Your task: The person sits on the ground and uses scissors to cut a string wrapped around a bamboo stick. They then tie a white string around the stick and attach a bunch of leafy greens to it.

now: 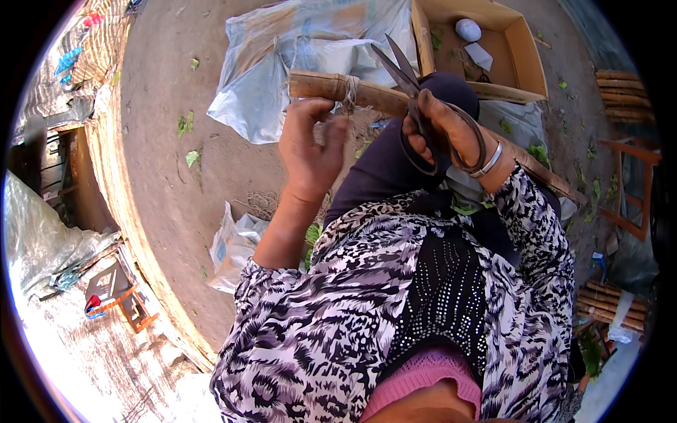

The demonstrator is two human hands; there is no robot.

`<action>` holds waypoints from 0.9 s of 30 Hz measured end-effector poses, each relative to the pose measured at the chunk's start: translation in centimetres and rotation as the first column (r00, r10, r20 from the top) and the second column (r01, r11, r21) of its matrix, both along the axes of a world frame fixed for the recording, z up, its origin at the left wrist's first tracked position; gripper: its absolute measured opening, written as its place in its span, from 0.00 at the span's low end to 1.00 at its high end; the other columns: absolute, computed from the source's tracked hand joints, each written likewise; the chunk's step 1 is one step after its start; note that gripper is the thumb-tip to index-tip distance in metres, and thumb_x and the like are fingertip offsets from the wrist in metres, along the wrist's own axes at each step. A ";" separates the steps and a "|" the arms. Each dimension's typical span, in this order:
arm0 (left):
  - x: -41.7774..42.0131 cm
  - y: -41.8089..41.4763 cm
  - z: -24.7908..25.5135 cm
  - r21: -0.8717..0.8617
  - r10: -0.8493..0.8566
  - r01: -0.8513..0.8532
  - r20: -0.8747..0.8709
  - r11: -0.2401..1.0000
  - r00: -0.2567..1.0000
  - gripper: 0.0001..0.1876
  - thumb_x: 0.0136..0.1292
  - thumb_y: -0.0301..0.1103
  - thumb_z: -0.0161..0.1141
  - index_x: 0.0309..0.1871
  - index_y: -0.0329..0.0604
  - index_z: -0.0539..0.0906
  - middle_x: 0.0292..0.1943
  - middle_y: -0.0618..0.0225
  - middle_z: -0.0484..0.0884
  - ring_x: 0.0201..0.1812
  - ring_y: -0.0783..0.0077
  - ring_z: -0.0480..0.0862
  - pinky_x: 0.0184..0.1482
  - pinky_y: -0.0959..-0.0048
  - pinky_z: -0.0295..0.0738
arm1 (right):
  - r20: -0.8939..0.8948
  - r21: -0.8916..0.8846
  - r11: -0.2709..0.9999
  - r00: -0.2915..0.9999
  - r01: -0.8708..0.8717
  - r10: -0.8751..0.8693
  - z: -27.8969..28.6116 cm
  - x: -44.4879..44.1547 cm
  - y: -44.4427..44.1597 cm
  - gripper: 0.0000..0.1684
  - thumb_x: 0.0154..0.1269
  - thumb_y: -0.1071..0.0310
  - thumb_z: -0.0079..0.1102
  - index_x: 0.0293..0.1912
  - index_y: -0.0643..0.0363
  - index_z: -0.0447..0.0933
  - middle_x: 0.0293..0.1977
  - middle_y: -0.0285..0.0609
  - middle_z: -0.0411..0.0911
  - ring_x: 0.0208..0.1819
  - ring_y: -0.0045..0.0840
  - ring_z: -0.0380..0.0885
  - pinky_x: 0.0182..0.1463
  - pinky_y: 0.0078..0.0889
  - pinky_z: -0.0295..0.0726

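In my right hand (pixel 449 127), which wears a metal bangle, is a pair of large dark metal scissors (pixel 404 79); their blades are parted and point up and to the left. A bamboo pole (pixel 378 96) runs slantwise behind that hand and across my legs. Pale string (pixel 350 94) is wound around it near its left end, with loose ends hanging. My left hand (pixel 314 145) is just below this end, its fingers curled and its thumb apart. No object shows between them; whether the fingertips touch the pole is unclear.
A cardboard box (pixel 521 58) holding a ball of string (pixel 468 30) stands beyond my knee. Plastic sacking (pixel 248 90) covers ground ahead. Green leaves (pixel 185 124) are scattered on the soil. A small wooden frame (pixel 642 195) stands at the right.
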State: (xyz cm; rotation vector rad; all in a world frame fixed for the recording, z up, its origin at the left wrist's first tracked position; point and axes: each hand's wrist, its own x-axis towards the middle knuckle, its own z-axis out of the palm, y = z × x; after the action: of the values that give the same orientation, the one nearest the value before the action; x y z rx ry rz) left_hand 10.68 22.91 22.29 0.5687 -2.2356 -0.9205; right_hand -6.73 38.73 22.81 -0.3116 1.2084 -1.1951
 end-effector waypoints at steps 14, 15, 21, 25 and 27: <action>-2.0 -0.7 1.1 -0.101 0.078 -0.082 -0.047 0.991 0.996 0.10 0.49 0.17 0.65 0.33 0.39 0.79 0.34 0.64 0.78 0.34 0.68 0.80 0.37 0.75 0.76 | -0.068 -0.102 0.993 0.997 -0.056 0.049 0.7 -0.5 0.0 0.37 0.62 0.30 0.47 0.36 0.60 0.74 0.22 0.32 0.72 0.23 0.14 0.69 0.27 0.15 0.67; -2.1 -0.7 1.3 -0.079 0.074 -0.077 -0.037 0.994 0.997 0.09 0.49 0.17 0.65 0.34 0.38 0.79 0.34 0.65 0.78 0.34 0.71 0.79 0.38 0.76 0.76 | -0.102 -0.135 0.986 0.992 -0.094 0.080 0.8 -0.5 0.2 0.36 0.62 0.31 0.49 0.35 0.60 0.74 0.22 0.32 0.72 0.22 0.13 0.70 0.26 0.15 0.69; -2.7 -0.8 1.6 -0.167 0.067 -0.072 -0.035 0.983 0.997 0.09 0.49 0.17 0.65 0.33 0.38 0.79 0.34 0.66 0.78 0.34 0.71 0.79 0.38 0.76 0.76 | -0.135 -0.110 0.957 0.958 -0.267 0.252 -0.5 0.0 1.1 0.32 0.64 0.35 0.50 0.30 0.58 0.75 0.21 0.31 0.72 0.21 0.12 0.69 0.23 0.14 0.68; -2.8 -0.7 2.6 -0.222 0.053 -0.061 -0.042 0.973 0.998 0.10 0.49 0.17 0.64 0.34 0.39 0.78 0.34 0.65 0.77 0.35 0.70 0.78 0.38 0.75 0.75 | -0.101 -0.102 0.949 0.952 -0.299 0.289 -0.6 0.0 0.6 0.32 0.64 0.35 0.51 0.30 0.58 0.74 0.21 0.31 0.72 0.20 0.11 0.69 0.24 0.14 0.68; -2.8 -0.5 2.7 -0.190 0.056 -0.063 -0.041 0.980 0.998 0.10 0.49 0.17 0.64 0.34 0.38 0.78 0.35 0.65 0.77 0.35 0.70 0.77 0.38 0.75 0.74 | -0.094 -0.118 0.954 0.959 -0.277 0.267 -0.8 0.2 0.4 0.30 0.65 0.38 0.51 0.31 0.59 0.74 0.21 0.31 0.71 0.20 0.11 0.67 0.23 0.14 0.67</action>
State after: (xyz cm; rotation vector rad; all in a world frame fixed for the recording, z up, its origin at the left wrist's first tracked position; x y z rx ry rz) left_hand 7.85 22.41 24.98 0.5234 -2.2314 -0.6717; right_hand -6.53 39.16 22.04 -0.6081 1.1145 -1.0287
